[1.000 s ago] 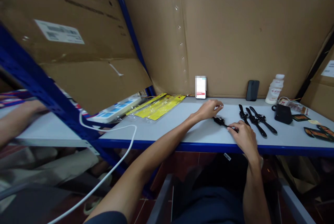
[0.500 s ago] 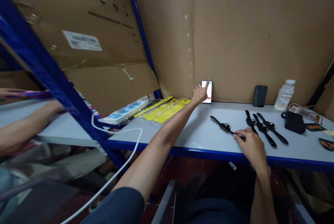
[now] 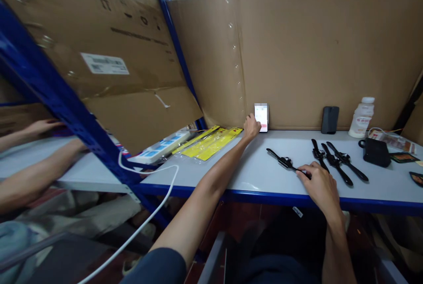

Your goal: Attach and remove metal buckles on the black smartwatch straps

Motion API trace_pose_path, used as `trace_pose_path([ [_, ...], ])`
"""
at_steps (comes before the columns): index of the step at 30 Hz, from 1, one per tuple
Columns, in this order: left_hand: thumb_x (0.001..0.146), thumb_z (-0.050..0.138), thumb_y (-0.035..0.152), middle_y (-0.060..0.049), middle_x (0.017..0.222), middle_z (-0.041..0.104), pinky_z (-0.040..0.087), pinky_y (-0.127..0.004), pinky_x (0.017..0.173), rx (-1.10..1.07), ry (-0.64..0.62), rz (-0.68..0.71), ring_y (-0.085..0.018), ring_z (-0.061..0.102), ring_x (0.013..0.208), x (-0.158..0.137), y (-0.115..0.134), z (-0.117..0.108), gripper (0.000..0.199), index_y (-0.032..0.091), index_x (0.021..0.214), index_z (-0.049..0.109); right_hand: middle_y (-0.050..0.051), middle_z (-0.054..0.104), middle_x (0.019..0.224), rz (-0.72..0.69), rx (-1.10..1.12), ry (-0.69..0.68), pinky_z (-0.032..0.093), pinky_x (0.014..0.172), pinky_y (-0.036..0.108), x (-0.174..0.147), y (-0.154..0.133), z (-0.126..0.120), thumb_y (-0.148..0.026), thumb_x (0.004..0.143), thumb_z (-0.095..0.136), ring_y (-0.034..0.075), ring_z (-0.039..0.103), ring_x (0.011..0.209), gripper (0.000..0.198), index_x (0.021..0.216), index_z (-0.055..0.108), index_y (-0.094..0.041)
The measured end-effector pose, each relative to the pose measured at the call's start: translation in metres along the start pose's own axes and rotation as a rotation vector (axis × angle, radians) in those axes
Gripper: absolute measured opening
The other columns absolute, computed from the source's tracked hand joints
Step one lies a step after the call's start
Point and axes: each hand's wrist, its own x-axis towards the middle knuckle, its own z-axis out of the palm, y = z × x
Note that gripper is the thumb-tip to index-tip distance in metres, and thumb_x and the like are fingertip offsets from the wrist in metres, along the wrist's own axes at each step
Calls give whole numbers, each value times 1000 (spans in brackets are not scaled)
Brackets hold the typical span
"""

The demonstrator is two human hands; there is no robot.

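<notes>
A lit phone (image 3: pixel 262 116) stands upright against the cardboard at the back of the table. My left hand (image 3: pixel 252 127) reaches to its lower left, holding nothing, with bent fingers and one fingertip at the screen; whether it touches is hard to tell. Closer to me, a black spokeshave (image 3: pixel 284 161) lies slanted on the tabletop. The fingers of my right hand (image 3: pixel 320 183) are closed on its right handle. Just beyond that hand, several more black spokeshaves (image 3: pixel 337 165) lie side by side, one partly hidden by the hand.
Yellow-backed clear packages (image 3: pixel 214 143) and a white power strip (image 3: pixel 161 148) lie at the left, by a blue shelf post (image 3: pixel 76 107). A dark phone (image 3: pixel 330 120), a bottle (image 3: pixel 362 118) and a black case (image 3: pixel 374 152) stand right. Another person's arm (image 3: pixel 46 173) rests beyond the post.
My left hand has moved down the lit phone from its upper part, and its pointing finger has bent. My right hand keeps its grip on the spokeshave. The view has shifted slightly.
</notes>
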Motion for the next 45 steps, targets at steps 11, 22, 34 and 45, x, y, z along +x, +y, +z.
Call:
trace_pose_path([
  [11,96,51,69,-25,134,67,50,-38,97,-300,-6,-328,-36,64,127,33,17,36,68,11,131,56,-1,70,109,-4,-15,-8,35,66,29,0,0,0,-36,102,59,18,66,88,21,108,79,-32],
  [22,92,57,71,-27,135,66,50,-43,102,-351,28,-367,-39,62,129,37,21,38,74,10,132,55,2,70,112,3,-18,-26,38,67,30,-1,-3,-2,-36,101,59,19,67,89,22,109,79,-31],
  [34,93,56,70,-25,133,67,49,-42,103,-368,104,-393,-36,63,128,27,28,43,69,12,130,55,2,70,110,-11,-30,-12,38,66,29,0,0,0,-37,101,57,18,67,88,23,109,79,-33],
  [45,94,55,69,-27,133,66,47,-44,105,-378,178,-406,-37,61,131,21,37,45,69,10,130,54,2,70,110,5,-15,-28,37,67,30,0,-1,-2,-37,102,57,20,67,91,24,109,79,-32],
])
